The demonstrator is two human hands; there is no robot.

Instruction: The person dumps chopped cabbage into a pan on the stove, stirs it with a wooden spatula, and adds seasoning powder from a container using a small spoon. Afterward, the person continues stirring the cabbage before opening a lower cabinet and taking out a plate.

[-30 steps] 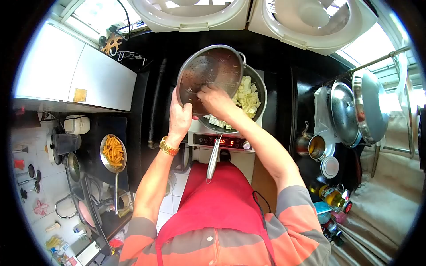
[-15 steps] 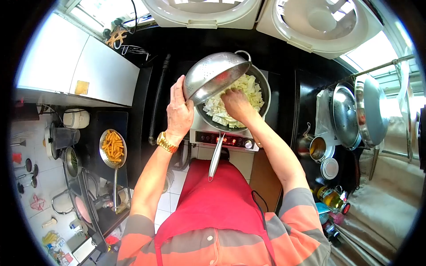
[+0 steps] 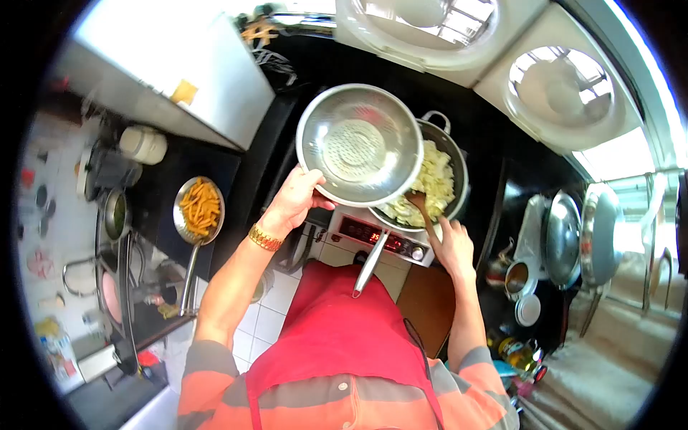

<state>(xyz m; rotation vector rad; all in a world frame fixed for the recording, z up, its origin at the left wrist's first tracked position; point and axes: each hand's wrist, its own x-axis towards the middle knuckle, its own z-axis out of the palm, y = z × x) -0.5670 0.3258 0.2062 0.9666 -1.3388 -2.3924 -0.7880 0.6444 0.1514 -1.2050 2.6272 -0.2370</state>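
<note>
My left hand [image 3: 295,198] grips the rim of a steel perforated bowl [image 3: 355,147], whose inside faces me and looks empty. The bowl hangs over the left part of a pan [image 3: 459,159] on the cooktop [image 3: 344,228]. Chopped cabbage [image 3: 437,175] lies in the pan. My right hand [image 3: 453,247] is closed around the handle of a wooden spatula [image 3: 421,208], whose head rests among the cabbage. The pan's metal handle [image 3: 370,266] points towards me.
At the left, a ladle-like strainer [image 3: 188,236] holds orange strips [image 3: 201,207]. A small pot [image 3: 517,278], a round lid [image 3: 528,309] and an oil bottle [image 3: 514,351] stand at the right. Large lids [image 3: 562,240] hang at the right.
The bowl has turned from tilted over the pan to facing me. My right hand has left the cabbage and now holds the spatula. The whole view has shifted.
</note>
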